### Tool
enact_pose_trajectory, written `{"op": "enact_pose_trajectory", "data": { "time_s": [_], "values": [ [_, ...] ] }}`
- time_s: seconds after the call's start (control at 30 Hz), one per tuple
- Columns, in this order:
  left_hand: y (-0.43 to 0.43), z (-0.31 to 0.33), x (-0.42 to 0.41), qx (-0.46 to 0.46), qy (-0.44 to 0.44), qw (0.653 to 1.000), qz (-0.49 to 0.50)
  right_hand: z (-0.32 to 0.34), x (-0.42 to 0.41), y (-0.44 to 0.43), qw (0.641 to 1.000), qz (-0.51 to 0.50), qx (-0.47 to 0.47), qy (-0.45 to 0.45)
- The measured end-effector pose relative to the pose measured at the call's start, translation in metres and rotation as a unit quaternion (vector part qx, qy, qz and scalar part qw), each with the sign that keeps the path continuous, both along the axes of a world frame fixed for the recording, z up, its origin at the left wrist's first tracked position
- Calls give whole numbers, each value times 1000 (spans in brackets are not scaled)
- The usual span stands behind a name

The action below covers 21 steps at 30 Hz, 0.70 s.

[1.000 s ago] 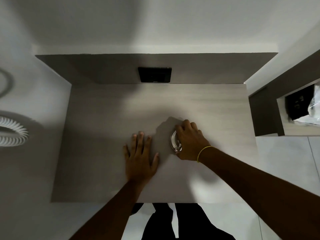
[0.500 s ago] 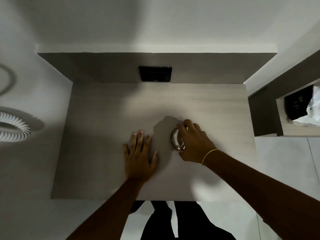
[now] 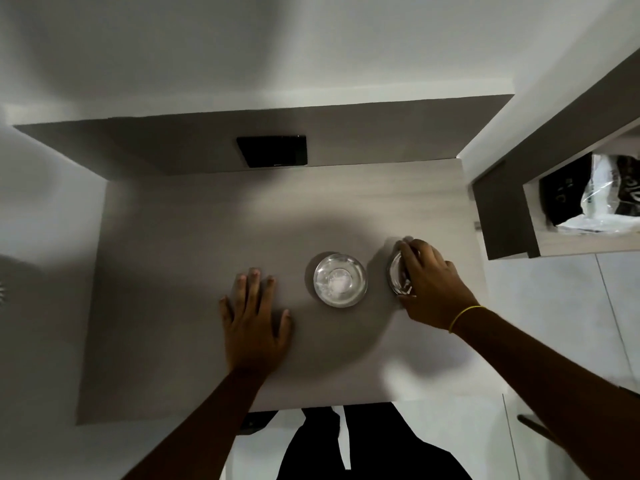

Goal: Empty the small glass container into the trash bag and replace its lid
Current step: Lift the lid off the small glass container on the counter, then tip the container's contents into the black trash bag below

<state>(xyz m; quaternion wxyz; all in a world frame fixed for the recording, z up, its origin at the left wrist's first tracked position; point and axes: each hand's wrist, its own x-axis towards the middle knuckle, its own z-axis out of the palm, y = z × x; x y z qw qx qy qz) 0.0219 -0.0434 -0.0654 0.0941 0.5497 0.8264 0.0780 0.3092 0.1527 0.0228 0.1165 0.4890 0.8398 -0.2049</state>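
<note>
A small round glass container [image 3: 340, 279] stands uncovered on the pale wooden desk [image 3: 180, 237], with a little white stuff at its bottom. To its right my right hand [image 3: 433, 282] grips the round glass lid [image 3: 396, 274], held low over the desk and partly hidden under my fingers. My left hand [image 3: 254, 320] lies flat on the desk to the left of the container, fingers spread, holding nothing. A clear and black plastic bag [image 3: 602, 199] lies in the open compartment at the far right.
A black panel [image 3: 273, 150] is set into the desk's back wall. A dark cabinet [image 3: 498, 216] with an open compartment stands right of the desk. My legs show below the desk's front edge, over a white tiled floor [image 3: 554, 323].
My right hand has lifted the lid off the container and carried it to the right, so the uncovered container now shows. My left hand has stayed flat on the desk.
</note>
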Motion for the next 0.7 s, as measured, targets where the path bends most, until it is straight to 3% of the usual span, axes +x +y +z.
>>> {"op": "enact_pose_trajectory", "data": {
  "time_s": [0.43,0.6,0.7],
  "values": [
    [0,1,2,10,-3,1000,6,-22,14,-8,1000,2,18,25],
    [-2,-2,2,13,-11,1000,11,-5,-31,-4,991,-28,45,125],
    [-2,-1,2,8,-10,1000,10,-3,-67,2,990,-16,-6,139]
  ]
}}
